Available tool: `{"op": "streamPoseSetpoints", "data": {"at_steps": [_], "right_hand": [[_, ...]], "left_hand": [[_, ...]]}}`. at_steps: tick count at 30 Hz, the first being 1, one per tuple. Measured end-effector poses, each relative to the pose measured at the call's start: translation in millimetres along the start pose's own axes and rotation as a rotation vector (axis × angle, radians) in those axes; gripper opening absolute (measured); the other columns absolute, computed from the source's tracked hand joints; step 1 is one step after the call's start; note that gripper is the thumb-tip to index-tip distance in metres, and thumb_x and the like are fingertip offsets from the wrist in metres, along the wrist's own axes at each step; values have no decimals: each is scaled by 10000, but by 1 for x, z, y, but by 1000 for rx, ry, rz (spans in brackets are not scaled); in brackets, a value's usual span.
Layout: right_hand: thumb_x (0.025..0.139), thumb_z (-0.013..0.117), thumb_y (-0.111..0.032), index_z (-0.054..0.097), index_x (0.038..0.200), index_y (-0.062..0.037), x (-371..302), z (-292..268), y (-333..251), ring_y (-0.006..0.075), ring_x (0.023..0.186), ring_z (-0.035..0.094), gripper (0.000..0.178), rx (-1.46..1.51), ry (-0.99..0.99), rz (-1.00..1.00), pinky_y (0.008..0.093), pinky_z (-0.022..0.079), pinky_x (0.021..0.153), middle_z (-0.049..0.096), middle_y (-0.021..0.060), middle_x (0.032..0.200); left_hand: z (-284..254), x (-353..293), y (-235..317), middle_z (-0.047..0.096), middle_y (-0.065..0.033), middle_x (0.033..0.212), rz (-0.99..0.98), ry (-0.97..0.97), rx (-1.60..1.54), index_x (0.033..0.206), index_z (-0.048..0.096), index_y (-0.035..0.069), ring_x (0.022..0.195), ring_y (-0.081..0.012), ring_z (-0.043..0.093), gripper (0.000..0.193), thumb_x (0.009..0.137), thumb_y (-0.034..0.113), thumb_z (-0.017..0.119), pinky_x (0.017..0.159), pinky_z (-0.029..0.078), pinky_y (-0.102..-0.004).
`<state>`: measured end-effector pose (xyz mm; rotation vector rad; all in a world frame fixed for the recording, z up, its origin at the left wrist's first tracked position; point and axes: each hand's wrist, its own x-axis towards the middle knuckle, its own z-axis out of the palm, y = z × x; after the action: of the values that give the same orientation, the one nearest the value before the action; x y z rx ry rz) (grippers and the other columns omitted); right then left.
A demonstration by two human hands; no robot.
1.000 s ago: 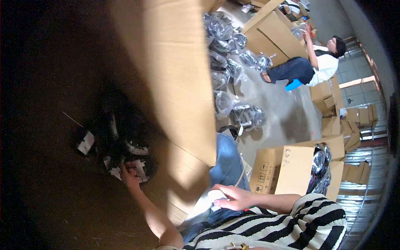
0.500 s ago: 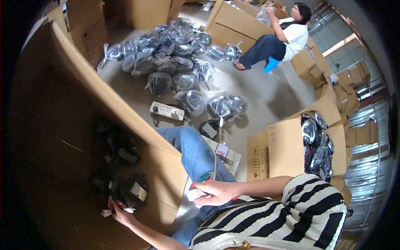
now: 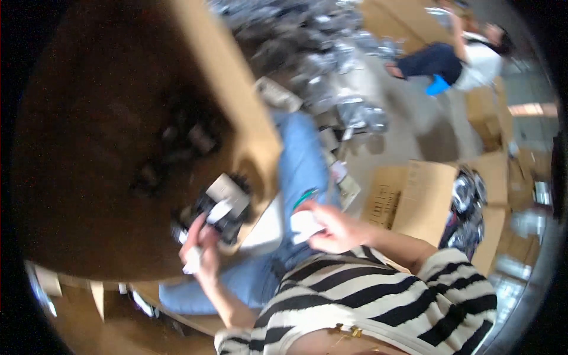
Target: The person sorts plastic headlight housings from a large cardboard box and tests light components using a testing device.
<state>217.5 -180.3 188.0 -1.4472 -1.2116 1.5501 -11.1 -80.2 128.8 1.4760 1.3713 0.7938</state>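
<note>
My left hand (image 3: 205, 244), blurred, is closed on a black bundle (image 3: 226, 228) with a pale rectangular label, at the near wall of a deep brown carton (image 3: 256, 155). White pieces show at its fingers. The bundle's exact kind is smeared by motion. Over my lap, my right hand (image 3: 336, 229) pinches a white plastic piece (image 3: 306, 225). Beside that hand is a green loop (image 3: 306, 197). A white flat surface (image 3: 264, 229) lies between the carton and my jeans. More dark bundles (image 3: 189, 133) rest deep in the carton, in shadow.
A heap of plastic-bagged dark items (image 3: 296, 44) covers the floor ahead. A white power strip (image 3: 278, 94) lies beyond my knee. On the right, an open carton (image 3: 429, 192) holds bagged dark items (image 3: 467, 207). Another person (image 3: 473, 64) sits on a blue stool (image 3: 438, 86) at the far right.
My left hand has come up from inside the carton toward my lap, bringing the black bundle with it. My right hand still holds the white plastic piece. The whole view has shifted and blurred.
</note>
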Motion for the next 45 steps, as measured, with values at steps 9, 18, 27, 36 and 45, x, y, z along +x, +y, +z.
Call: {"op": "streamPoseSetpoints", "data": {"at_steps": [9, 18, 27, 36, 45], "right_hand": [[676, 467, 13, 362, 989, -35, 6, -2, -13, 74, 713, 411, 333, 76, 65, 58, 196, 354, 624, 414, 12, 810], [604, 485, 21, 410, 908, -17, 25, 0, -23, 97, 727, 432, 315, 281, 49, 109, 212, 355, 640, 448, 41, 795], [652, 471, 26, 400, 957, -42, 35, 3, -24, 59, 762, 432, 320, 435, -12, 87, 190, 354, 657, 450, 7, 821], [645, 492, 13, 396, 945, -23, 28, 11, -25, 75, 749, 436, 316, 364, 160, 128, 196, 358, 656, 450, 23, 810], [659, 468, 44, 379, 943, -21, 20, 13, -15, 68, 728, 428, 305, 110, 230, 138, 191, 357, 642, 434, 18, 782]], "left_hand": [[7, -14, 22, 461, -63, 609, 467, -74, 220, 829, 564, 48, 475, -147, 446, 251, 598, -49, 565, 464, 371, -236], [10, -12, 20, 446, -73, 606, 195, -396, 56, 994, 478, 3, 504, -198, 448, 334, 660, -12, 478, 483, 375, -265], [24, -7, 25, 472, -56, 632, 525, -318, 281, 958, 525, 43, 513, -188, 468, 404, 559, 16, 583, 455, 382, -275], [27, -13, 23, 472, -34, 641, 513, -290, 329, 979, 531, 73, 496, -167, 451, 427, 558, 30, 585, 442, 376, -263], [33, -16, 23, 424, -19, 625, 625, -332, 387, 1006, 516, 86, 464, -146, 388, 459, 551, 62, 561, 437, 323, -254]]}}
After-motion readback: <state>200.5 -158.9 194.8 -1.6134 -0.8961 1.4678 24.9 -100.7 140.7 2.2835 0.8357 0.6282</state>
